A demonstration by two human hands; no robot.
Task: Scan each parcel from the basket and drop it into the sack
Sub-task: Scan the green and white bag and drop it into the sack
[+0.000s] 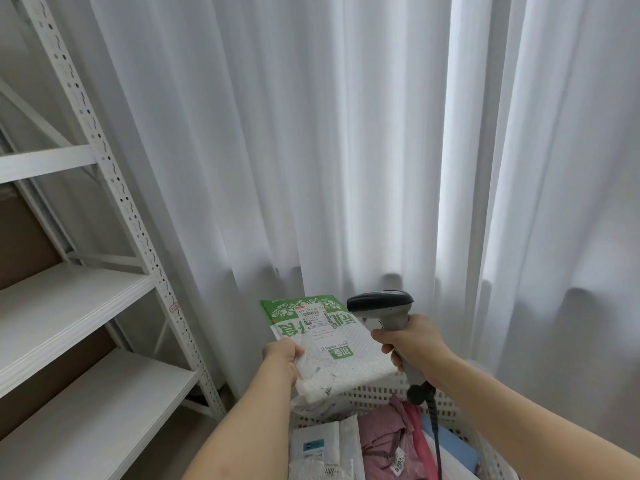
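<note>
Behind everything we see one white curtain [346, 133], and on the left one white rack [86, 237] with three shelves in view, all well apart from our work.

Low in the view stands one white basket [381, 396] with holes in its wall. It is directly under our hands, we think so that the next parcel is a short reach away. Inside it we count about four packets: one white packet [318, 445] with a label, one more pale packet [322, 471] at the bottom edge, one pink packet [388, 441] and one blue packet [450, 445]. More may lie under them; we cannot tell. The sack is not in view.

One parcel [329, 348], green and white plastic, is in the air above the far rim of the basket. Our left hand [282, 358] pinches its near corner, the fingers curled under the plastic, so the face with the one label [317, 318] stays turned up and free for reading.

Our right hand [412, 344] grips the handle of the one scanner [381, 303], all fingers wrapped round it and the index finger at the front where the trigger should be. The head is just beside the label and looks at it from the right. One black cable [434, 427] hangs from the handle down over the basket.

We judge that the scan is the step in hand now, and the drop is not yet done.
</note>
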